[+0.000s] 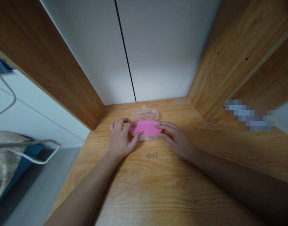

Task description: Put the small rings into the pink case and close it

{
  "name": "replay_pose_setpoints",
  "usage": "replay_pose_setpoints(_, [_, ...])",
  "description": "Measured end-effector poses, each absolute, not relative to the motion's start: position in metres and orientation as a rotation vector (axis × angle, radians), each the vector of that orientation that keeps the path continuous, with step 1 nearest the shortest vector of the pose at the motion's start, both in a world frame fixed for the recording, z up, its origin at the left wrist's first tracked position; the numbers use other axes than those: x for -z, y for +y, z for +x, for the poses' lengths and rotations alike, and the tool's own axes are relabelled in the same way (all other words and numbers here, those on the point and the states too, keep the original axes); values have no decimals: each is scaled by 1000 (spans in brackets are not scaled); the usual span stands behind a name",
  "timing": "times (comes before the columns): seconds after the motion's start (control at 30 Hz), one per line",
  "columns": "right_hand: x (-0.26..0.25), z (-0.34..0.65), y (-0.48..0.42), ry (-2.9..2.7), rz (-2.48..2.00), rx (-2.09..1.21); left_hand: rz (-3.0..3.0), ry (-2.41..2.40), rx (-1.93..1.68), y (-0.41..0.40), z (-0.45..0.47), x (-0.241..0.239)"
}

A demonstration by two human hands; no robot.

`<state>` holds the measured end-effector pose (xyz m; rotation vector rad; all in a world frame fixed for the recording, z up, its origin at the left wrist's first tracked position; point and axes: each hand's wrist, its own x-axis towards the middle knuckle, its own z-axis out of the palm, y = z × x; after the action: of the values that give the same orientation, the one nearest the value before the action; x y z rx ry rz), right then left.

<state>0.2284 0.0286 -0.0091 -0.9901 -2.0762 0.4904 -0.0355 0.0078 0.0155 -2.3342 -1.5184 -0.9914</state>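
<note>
A small oval plastic box point(149, 138) with a clear body stands on the wooden surface, with its clear lid point(145, 113) tipped back behind it. A pink tray point(147, 128) fills its top. My left hand point(120, 138) curls around the left end, its thumb on the tray's front edge and its fingers near small ring shapes lying in the tray. At the other end my right hand point(175, 138) grips the box, fingertips on the tray's rim and thumb against the side. Several thin rings point(155, 155) lie on the wood in front of the box.
A wooden panel point(64, 62) rises at the left and a wooden post point(216, 56) at the right. A white panel point(158, 53) with a dark seam closes off the back. Down left are a pale cable point(38, 161) and patterned cloth point(9, 157).
</note>
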Motion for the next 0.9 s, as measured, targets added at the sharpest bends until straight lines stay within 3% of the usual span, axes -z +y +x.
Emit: replay_pose_setpoints(0.9, [11,228,28,-2067,-984,-523,-2462,-1473,874,6,-34,-17])
